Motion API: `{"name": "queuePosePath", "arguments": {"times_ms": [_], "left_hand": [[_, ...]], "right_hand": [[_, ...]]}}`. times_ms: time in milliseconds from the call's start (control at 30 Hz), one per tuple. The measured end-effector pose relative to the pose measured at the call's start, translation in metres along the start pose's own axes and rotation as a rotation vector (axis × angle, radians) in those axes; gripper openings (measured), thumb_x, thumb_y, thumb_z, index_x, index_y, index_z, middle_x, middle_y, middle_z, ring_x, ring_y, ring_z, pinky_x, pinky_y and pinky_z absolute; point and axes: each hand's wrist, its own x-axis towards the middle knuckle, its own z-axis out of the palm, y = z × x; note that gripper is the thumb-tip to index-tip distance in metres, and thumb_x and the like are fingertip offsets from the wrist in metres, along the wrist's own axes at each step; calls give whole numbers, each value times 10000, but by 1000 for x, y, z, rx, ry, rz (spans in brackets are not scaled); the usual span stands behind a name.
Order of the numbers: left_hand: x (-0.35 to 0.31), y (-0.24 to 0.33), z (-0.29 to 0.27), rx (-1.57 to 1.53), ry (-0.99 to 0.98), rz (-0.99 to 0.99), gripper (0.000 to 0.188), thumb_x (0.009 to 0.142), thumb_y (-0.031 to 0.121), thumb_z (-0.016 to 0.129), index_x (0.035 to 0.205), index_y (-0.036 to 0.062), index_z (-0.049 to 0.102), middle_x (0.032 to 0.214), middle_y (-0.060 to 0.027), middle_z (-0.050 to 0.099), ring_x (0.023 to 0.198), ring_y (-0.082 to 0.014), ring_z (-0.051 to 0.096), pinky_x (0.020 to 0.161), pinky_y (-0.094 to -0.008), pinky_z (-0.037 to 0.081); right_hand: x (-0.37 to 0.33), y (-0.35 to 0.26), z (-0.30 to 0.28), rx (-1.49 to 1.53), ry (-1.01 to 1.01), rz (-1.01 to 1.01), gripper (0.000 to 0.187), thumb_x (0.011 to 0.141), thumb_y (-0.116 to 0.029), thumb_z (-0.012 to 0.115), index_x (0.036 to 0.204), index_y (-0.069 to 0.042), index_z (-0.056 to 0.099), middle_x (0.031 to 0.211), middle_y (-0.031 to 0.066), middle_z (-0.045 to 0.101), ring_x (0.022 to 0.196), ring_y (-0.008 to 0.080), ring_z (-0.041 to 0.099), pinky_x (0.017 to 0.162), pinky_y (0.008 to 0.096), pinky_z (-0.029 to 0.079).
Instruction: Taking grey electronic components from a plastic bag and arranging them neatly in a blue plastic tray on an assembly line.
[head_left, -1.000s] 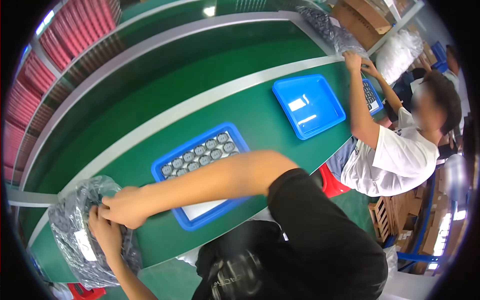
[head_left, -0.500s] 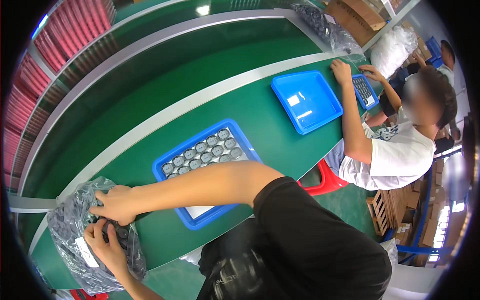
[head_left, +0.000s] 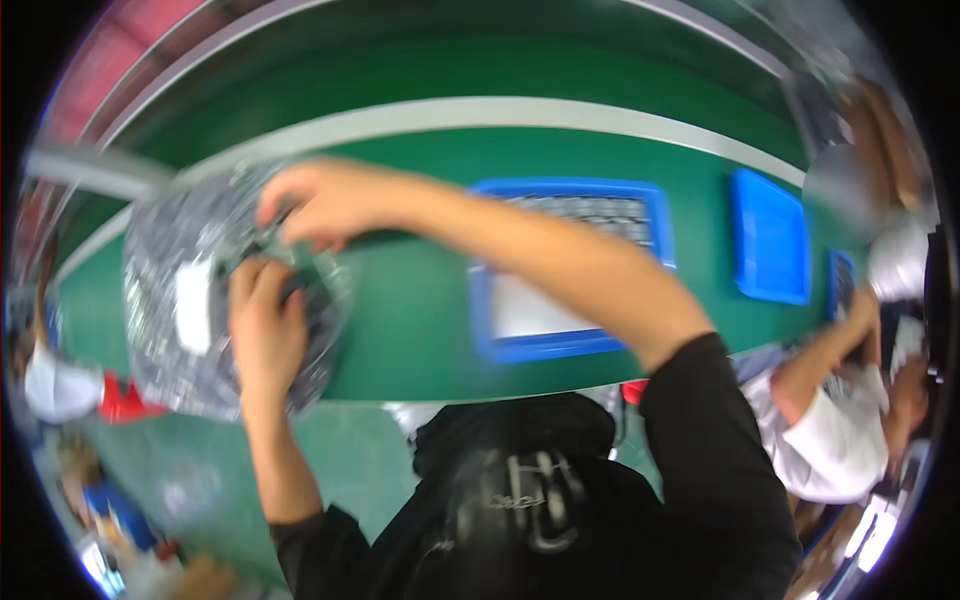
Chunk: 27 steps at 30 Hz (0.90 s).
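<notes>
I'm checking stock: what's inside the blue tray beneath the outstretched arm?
The blue tray shows grey parts in rows farther back, a white surface nearer; the right arm hides whatever lies between.

Thin, clear plastic forms the bag [head_left: 155, 340], crinkled all over and broken by glossy highlights; its label [head_left: 195, 307] looks like matt white paper; the near tray [head_left: 545, 350] is smooth blue plastic with a slight sheen, and the white sheet [head_left: 535, 308] in it looks matt and even; the far tray [head_left: 772, 240] shows the same smooth blue plastic; the tabletop [head_left: 410, 310] is smooth and green, with a low satin finish; the pale strip [head_left: 500, 112] looks smooth, its material too blurred to tell; the black shirt [head_left: 720, 450] is matt cloth, as is the co-worker's white shirt [head_left: 835, 445]; the floor [head_left: 350, 455] looks smooth and faintly shiny.
</notes>
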Motion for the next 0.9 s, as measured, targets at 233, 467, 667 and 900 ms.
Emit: {"name": "queuePosePath", "arguments": {"times_ms": [233, 467, 667, 900], "left_hand": [[2, 14, -13, -277, 129, -78, 232, 805, -59, 704, 1021, 14, 665, 1242, -178, 589, 977, -359, 653, 788, -387, 549], [-7, -7, 0, -270, 74, -81, 238, 792, -59, 696, 1011, 33, 672, 1194, -185, 556, 1011, -353, 628, 847, -416, 535], [-10, -10, -2, 37, 111, -65, 246, 783, -32, 679, 1010, 61, 687, 1143, -185, 573, 1069, -404, 567, 947, -499, 472], [-15, 4, -24, -229, 249, -162, 359, 822, -39, 710, 1164, 50, 643, 862, -105, 642, 759, -254, 633, 712, -361, 527]], "right_hand": [[-60, -29, -30, 598, 74, 147, 173, 984, -221, 643, 1062, -80, 581, 823, 52, 569, 698, 220, 692, 553, 370, 598], [-47, -20, -7, 578, 94, 271, 62, 942, -120, 616, 961, -67, 591, 925, 89, 637, 692, 177, 656, 596, 328, 577], [-49, -26, 4, 237, 16, 252, 60, 923, -87, 608, 959, -39, 608, 1025, 108, 657, 709, 131, 615, 576, 268, 511], [-14, -25, 31, -46, 164, 373, 257, 894, -275, 730, 908, -31, 649, 810, 84, 673, 609, 189, 610, 503, 338, 461]]}}
